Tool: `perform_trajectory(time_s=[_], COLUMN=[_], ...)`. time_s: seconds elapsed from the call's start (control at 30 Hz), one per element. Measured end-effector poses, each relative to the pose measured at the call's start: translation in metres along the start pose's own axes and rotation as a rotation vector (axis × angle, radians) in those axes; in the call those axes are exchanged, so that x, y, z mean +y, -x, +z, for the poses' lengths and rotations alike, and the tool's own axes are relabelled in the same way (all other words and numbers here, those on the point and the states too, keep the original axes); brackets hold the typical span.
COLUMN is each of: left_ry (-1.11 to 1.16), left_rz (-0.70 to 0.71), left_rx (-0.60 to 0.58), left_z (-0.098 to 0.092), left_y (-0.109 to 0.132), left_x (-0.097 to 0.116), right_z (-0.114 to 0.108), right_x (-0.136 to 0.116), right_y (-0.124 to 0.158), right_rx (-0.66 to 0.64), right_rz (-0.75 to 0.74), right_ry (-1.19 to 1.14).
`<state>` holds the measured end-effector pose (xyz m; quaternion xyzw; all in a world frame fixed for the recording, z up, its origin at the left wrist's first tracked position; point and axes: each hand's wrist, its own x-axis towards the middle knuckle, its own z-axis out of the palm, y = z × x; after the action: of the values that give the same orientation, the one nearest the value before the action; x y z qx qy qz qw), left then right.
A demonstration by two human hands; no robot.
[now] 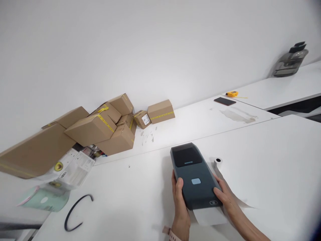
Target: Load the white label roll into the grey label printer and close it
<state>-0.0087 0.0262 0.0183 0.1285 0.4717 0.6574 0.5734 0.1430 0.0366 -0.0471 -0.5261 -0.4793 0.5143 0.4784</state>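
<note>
A dark grey label printer [194, 175] lies on the white table [263, 157] in front of me. My left hand [179, 201] grips its left side, thumb on top. My right hand [225, 197] holds its right side near the front corner. A strip of white paper [209, 217] sticks out of the printer's near end between my wrists. A small white paper roll [218, 161] lies just right of the printer.
A pile of cardboard boxes [100, 129] leans against the wall at the left, with printed packets [75, 169] and a mint-green bag [45, 199] below. A black cable [75, 209] curls at the near left. A phone [225, 101], tape measure [232, 94] and grey device [291, 62] lie far right.
</note>
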Motion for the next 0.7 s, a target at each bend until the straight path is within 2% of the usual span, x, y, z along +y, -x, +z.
perform_trajectory(time_s=[0.07, 0.13, 0.23, 0.37, 0.57, 0.7], left_ry=[-0.015, -0.028, -0.050, -0.086, -0.122, -0.176], left_rz=[0.009, 0.016, 0.027, 0.050, 0.091, 0.094], left_rx=[-0.032, -0.014, 0.035, 0.043, 0.025, -0.038], left_z=[0.000, 0.000, 0.002, 0.004, -0.007, -0.008], left_y=[0.001, 0.003, 0.005, 0.006, -0.005, -0.001], left_x=[-0.003, -0.005, -0.005, -0.004, -0.011, -0.003], right_z=[-0.003, -0.006, -0.006, -0.004, -0.002, -0.004], right_x=[-0.004, -0.008, -0.009, -0.006, -0.001, -0.001], right_y=[-0.002, -0.003, -0.004, -0.001, -0.003, -0.003], right_rx=[-0.035, -0.062, -0.045, -0.034, -0.004, -0.033], right_rz=[-0.014, -0.018, -0.025, -0.031, -0.053, -0.013], right_ry=[0.011, 0.026, 0.052, 0.059, 0.022, 0.017])
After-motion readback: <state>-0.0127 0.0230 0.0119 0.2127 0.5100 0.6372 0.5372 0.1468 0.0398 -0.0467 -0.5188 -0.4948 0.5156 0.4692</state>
